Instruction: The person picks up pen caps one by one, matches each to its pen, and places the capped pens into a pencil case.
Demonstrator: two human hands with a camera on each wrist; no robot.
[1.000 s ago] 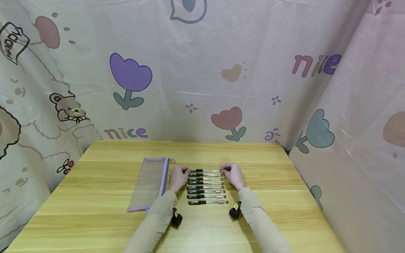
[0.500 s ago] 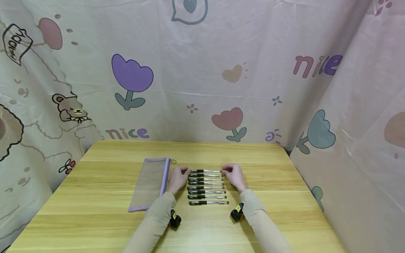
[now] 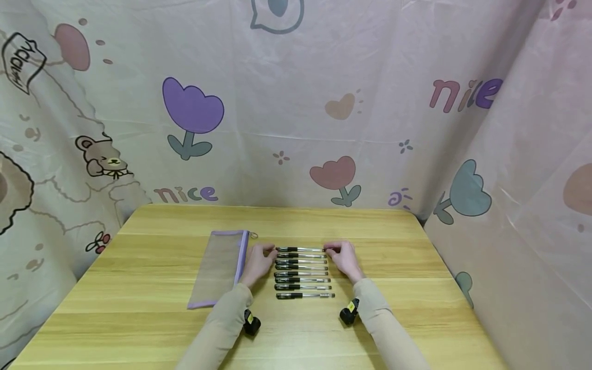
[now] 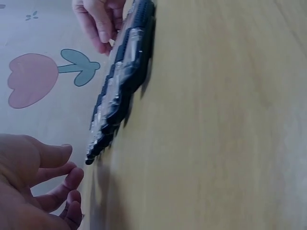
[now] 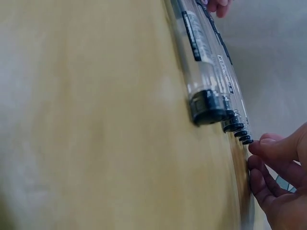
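Several clear-barrelled gel pens with black grips and caps lie in a column of parallel rows on the table; the nearest pen (image 3: 305, 296) sits slightly apart. My left hand (image 3: 259, 263) is beside the capped end of the farthest pen (image 3: 300, 249). In the left wrist view, thumb and fingers of that left hand (image 4: 41, 184) are loosely bent, a small gap from the pens. My right hand (image 3: 344, 259) is at the same pen's other end. In the right wrist view, fingertips of the right hand (image 5: 280, 175) appear to touch that end without wrapping round it.
A mesh zip pouch (image 3: 215, 270) with purple edging lies flat left of the pens, partly behind my left forearm. Each wrist carries a small black camera (image 3: 349, 312). The wooden table (image 3: 115, 288) ends at a patterned curtain (image 3: 277, 103) behind.
My left fingers have drawn slightly left off the farthest pen, so its capped end now shows. The right hand has shifted slightly at the other end. The pens keep their arrangement.
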